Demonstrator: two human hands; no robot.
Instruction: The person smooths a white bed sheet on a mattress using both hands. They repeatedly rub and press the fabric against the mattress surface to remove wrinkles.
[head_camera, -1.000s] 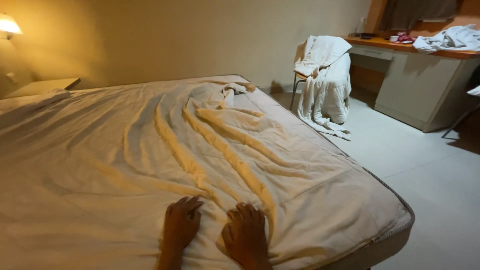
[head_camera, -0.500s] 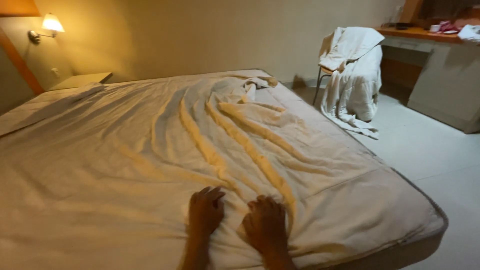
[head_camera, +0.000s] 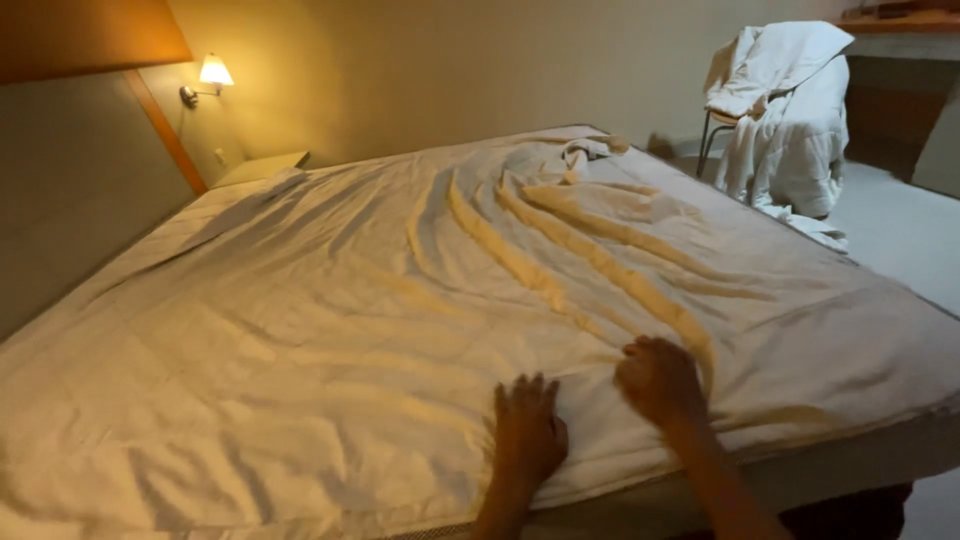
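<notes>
Left hand (head_camera: 528, 428): flat on the sheet (head_camera: 330, 340) — fingers spread
Right hand (head_camera: 658, 380): just beside — on a ridge

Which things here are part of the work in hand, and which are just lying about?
In hand: left hand flat on wrinkled sheet; right hand on its long fold; mattress.
Lying about: chair draped with white linens, wall lamp, nightstand.

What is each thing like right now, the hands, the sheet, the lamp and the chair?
left hand: flat on the sheet, fingers spread, holding nothing
right hand: curled, resting on a ridge of the sheet
bed sheet: spread over the mattress, wrinkled, with long ridges running toward the far corner
wall lamp: switched on
chair: upright, draped with white towels
white towels: hanging over the chair, one end on the floor
</notes>
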